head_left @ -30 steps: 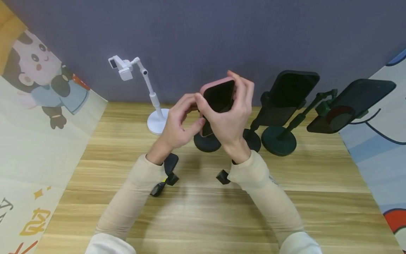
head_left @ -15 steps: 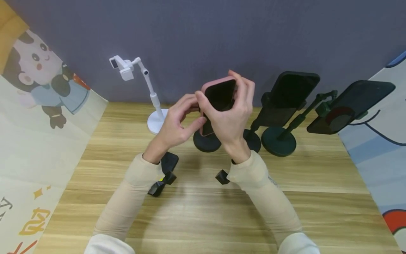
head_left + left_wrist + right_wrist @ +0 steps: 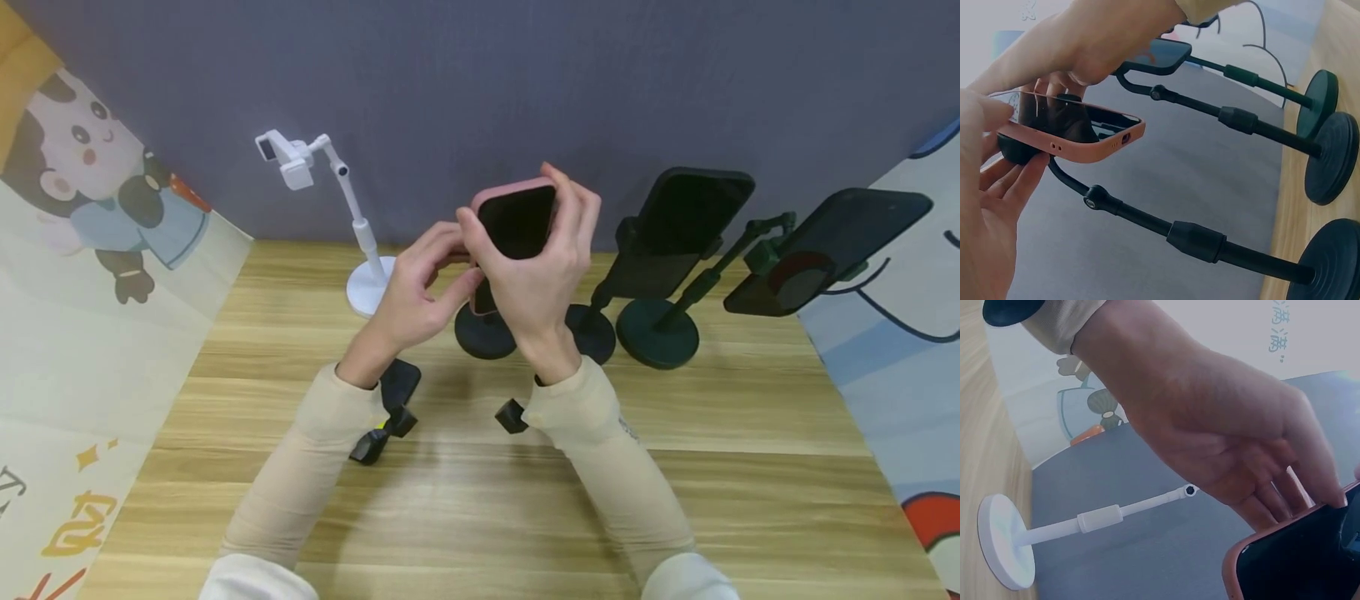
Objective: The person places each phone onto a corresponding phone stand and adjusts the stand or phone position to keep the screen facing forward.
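Observation:
In the head view, a smartphone in a pink case (image 3: 517, 221) is held tilted, screen up, above the round black base (image 3: 483, 333) of a phone stand. My right hand (image 3: 536, 279) grips its sides, fingers over the right edge and thumb on the left. My left hand (image 3: 420, 292) is at the phone's lower left. In the left wrist view, its fingers curl under the stand's black clamp (image 3: 1017, 150) beneath the phone, while its thumb lies at the phone's edge. The stand's bent arm (image 3: 1135, 219) runs down from the clamp. How far the clamp encloses the phone is hidden.
Left on the wooden table (image 3: 480, 517) stands a white phone stand (image 3: 358, 204) with an unoccupied holder. To the right, a black stand holds a dark phone (image 3: 663, 229), and a green stand holds another phone (image 3: 832, 250). A grey panel (image 3: 450, 100) rises behind.
My right hand and wrist have shifted slightly left, with the phone tipping a little along with them. The left thumb has moved slightly up along the phone's edge. The stands have stayed put.

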The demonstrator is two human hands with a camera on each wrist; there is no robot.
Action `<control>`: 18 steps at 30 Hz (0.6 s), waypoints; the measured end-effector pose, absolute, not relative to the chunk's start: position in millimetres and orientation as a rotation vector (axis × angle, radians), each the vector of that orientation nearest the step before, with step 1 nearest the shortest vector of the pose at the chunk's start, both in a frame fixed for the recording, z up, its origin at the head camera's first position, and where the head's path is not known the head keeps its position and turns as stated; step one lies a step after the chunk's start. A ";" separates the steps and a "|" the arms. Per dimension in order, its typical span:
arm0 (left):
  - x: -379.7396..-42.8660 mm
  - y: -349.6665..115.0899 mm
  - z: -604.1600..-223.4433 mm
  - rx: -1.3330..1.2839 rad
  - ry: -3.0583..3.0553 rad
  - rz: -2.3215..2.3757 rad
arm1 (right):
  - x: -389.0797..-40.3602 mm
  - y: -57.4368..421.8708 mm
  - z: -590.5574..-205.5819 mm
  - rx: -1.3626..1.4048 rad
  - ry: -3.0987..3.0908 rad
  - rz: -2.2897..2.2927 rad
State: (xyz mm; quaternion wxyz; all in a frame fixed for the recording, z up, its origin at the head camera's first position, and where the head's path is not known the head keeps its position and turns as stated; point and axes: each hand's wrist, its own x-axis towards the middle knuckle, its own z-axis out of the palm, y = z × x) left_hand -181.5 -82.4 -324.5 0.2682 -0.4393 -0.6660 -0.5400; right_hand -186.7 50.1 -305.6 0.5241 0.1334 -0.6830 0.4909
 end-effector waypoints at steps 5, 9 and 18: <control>-191.5 -87.6 -333.5 -1.204 -1.796 -1.469 | -187.6 51.5 -306.7 0.321 -1.655 1.151; -195.5 -88.4 -333.4 -1.188 -1.816 -1.450 | -188.2 53.0 -306.4 0.321 -1.660 1.134; -196.2 -94.0 -326.5 -1.167 -1.882 -1.434 | -187.7 54.3 -306.7 0.345 -1.675 1.158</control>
